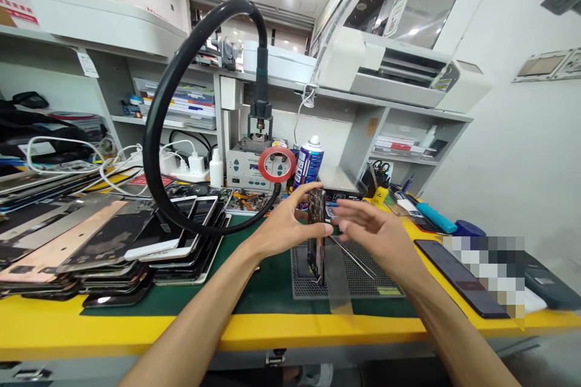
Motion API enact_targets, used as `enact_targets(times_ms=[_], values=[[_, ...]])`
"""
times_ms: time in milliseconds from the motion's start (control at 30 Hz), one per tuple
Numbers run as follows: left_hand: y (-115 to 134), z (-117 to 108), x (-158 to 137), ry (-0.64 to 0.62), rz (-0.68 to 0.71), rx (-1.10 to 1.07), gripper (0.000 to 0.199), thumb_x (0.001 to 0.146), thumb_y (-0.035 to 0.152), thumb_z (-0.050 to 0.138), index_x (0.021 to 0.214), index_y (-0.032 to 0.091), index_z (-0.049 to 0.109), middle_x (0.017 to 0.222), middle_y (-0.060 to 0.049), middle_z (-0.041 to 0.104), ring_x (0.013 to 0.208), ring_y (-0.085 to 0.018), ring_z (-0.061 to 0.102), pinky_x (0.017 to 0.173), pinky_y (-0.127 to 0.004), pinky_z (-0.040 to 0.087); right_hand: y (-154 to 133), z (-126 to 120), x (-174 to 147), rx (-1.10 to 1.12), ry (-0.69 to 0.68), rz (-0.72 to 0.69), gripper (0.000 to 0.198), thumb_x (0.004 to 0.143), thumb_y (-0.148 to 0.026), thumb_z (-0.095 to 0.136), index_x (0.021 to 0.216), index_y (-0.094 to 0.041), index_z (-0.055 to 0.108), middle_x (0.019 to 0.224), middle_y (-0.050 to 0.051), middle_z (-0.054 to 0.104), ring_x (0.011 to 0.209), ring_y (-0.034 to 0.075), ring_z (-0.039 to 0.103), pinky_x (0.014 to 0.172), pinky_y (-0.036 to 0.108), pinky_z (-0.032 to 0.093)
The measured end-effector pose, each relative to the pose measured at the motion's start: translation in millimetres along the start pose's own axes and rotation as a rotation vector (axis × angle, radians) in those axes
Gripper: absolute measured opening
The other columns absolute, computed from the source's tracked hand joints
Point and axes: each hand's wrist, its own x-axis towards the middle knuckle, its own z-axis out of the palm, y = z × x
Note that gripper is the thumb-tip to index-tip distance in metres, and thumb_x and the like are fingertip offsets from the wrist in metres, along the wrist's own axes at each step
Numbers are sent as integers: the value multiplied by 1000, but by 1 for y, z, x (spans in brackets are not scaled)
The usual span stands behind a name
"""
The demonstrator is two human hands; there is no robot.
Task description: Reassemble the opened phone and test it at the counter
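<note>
My left hand (pixel 290 224) grips an opened phone (pixel 316 236) by its upper part, thumb on one side and fingers on the other. The phone stands on edge, with inner parts showing on its left face. Just right of it, my right hand (pixel 370 227) hovers with fingers stretched out and slightly blurred, and I see nothing in it. Under both lies a dark perforated mat (pixel 376 272), with metal tweezers (pixel 358 260) and a translucent strip (pixel 339 281) on it.
Stacks of phone and tablet parts (pixel 109 242) fill the left. A thick black hose (pixel 154 115) arches over the bench to a ring holder (pixel 276 163). Behind stand a spray can (pixel 309 160) and a white bottle (pixel 216 169). Another phone (pixel 460 278) lies at the right.
</note>
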Motion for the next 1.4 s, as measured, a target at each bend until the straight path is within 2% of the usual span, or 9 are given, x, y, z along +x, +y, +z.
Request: enact_targets(times_ms=[67,167,267,333,500,767,1000,1200,1400], values=[[2,1,-1,-9,17,-6,79,77,36,80,146,38,43,148,-10,48,124,-33,55,98,-46,49,-14,1,8,-101,76,-91,39,80,-26,73,119,-20,71,115,9,75,105,25,71,85,38,60],[5,4,-1,-35,64,-38,75,79,30,79,145,37,45,148,-8,49,126,-32,55,101,-46,48,-30,9,17,-220,49,-151,37,78,-18,68,115,-22,74,111,6,76,104,24,71,83,35,59],[4,6,0,-53,113,-62,70,80,29,79,142,36,48,148,-6,50,123,-28,57,102,-43,48,-36,17,20,-237,27,-154,38,77,-14,63,112,-23,76,108,4,78,97,23,73,80,34,59],[3,8,0,-54,118,-68,70,79,29,80,141,36,49,151,-5,47,120,-27,59,97,-41,52,-37,18,20,-205,28,-151,37,77,-13,62,110,-23,77,104,3,79,93,23,74,80,34,59],[3,9,-1,-86,75,-95,76,79,29,79,145,39,43,153,-6,42,106,-25,62,72,-34,58,-41,11,20,-192,-10,-162,31,77,-13,63,100,-23,81,95,0,81,89,21,75,76,30,58],[7,10,-2,-100,95,-118,72,80,24,78,143,36,44,144,-5,50,102,-22,61,76,-33,58,-45,9,22,-258,-21,-164,28,77,-15,64,97,-24,81,94,-2,81,87,20,75,75,27,57],[4,10,-2,-90,85,-99,74,80,27,78,144,36,43,146,-6,50,109,-26,61,77,-35,57,-40,15,19,-316,30,-181,32,75,-11,61,101,-22,77,99,0,79,81,18,74,71,28,57],[9,5,-1,-81,53,-151,67,82,12,63,143,36,47,145,-3,52,114,-24,60,88,-35,51,-31,14,18,-188,-96,-157,42,79,-13,62,120,-21,68,117,6,74,101,23,71,82,33,59],[10,5,-1,-74,11,-151,60,86,22,60,144,32,47,138,-6,57,101,-24,64,83,-36,52,-25,13,15,-96,-151,-147,51,80,-11,62,130,-23,62,126,7,69,105,22,70,88,35,58]])
